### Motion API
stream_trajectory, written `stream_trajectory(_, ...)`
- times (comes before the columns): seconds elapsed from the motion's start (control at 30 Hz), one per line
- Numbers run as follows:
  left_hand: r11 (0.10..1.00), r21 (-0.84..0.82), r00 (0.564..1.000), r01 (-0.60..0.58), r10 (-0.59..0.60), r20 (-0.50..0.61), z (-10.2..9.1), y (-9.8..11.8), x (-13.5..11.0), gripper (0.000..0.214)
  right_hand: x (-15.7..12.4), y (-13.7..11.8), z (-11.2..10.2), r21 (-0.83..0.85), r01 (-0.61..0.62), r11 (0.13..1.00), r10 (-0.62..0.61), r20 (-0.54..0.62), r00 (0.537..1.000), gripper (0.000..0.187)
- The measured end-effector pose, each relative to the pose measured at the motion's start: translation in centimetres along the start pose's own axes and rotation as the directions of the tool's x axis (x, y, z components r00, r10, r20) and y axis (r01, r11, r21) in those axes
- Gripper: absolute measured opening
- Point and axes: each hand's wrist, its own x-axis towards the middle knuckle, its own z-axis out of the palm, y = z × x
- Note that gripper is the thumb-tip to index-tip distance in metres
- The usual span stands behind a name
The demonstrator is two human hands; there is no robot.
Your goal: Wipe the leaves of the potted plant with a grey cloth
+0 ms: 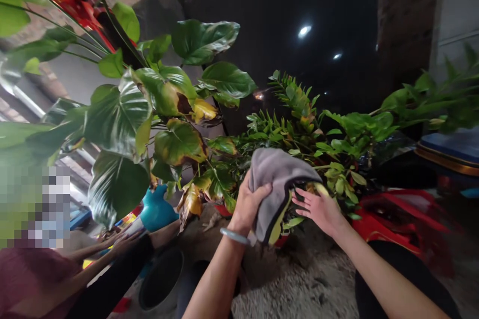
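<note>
My left hand (250, 205) grips a grey cloth (276, 174) with a yellow-green edge, its thumb pressed over the fabric; a pale bangle sits on that wrist. The cloth is draped over a leaf of a small-leaved green plant (299, 129). My right hand (318, 208) is open, fingers stretched flat under the cloth, touching a yellowish leaf (322, 189) beneath it. Both hands meet at the plant's lower fronds.
A large-leaved plant (123, 114) with yellowing, browned leaves fills the left. A teal watering can (155, 209) and a dark pot (160, 281) stand below it. Another person sits at the lower left, arm (108, 246) extended. Red plastic object (392, 219) at right; gravelly ground (299, 284) below.
</note>
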Motion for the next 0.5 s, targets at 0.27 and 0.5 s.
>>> stream_trajectory(0.27,0.961,0.136,0.944,0.241,-0.264,0.196,-1.7,-3.7,-3.9,0.055,0.5,0.4,-0.6,0.045,-0.069,0.997,0.072,-0.055,0.996,0.052)
stream_trajectory(0.5,0.999,-0.034,1.000,0.014,-0.015,-0.020,-1.4,0.7,-1.1,0.066,-0.4,0.0,-0.1,0.019,-0.047,0.999,0.048,-0.068,0.997,0.053)
